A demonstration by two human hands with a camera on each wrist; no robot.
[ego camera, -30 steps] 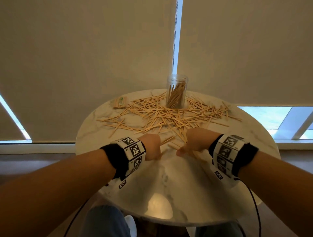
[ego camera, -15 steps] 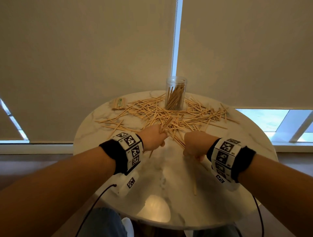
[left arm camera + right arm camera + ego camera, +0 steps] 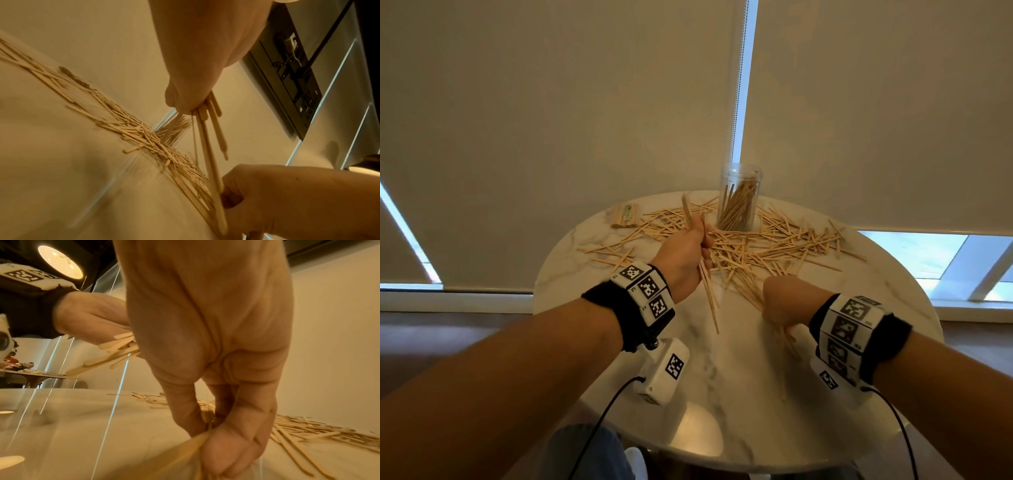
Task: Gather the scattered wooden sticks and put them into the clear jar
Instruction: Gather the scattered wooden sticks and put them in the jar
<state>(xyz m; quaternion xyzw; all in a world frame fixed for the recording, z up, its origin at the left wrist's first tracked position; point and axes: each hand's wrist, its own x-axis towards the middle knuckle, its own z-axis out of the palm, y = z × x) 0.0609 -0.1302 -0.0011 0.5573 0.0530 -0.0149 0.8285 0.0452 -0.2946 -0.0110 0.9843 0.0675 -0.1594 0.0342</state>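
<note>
Lifted left hand (image 3: 685, 253) grips sticks (image 3: 705, 287); one jar (image 3: 739, 197).

A round marble-topped table (image 3: 739, 394) with grey veining stands close before a wall of windows covered by two beige roller blinds (image 3: 551, 120), a narrow bright gap (image 3: 743, 85) running down between them. Daylight shows below the right blind's hem (image 3: 928, 253) and in a slanted strip at the far left, above a pale sill and dark brown floor (image 3: 448, 339). A round ceiling lamp (image 3: 60, 262) glows overhead in the right wrist view.
</note>
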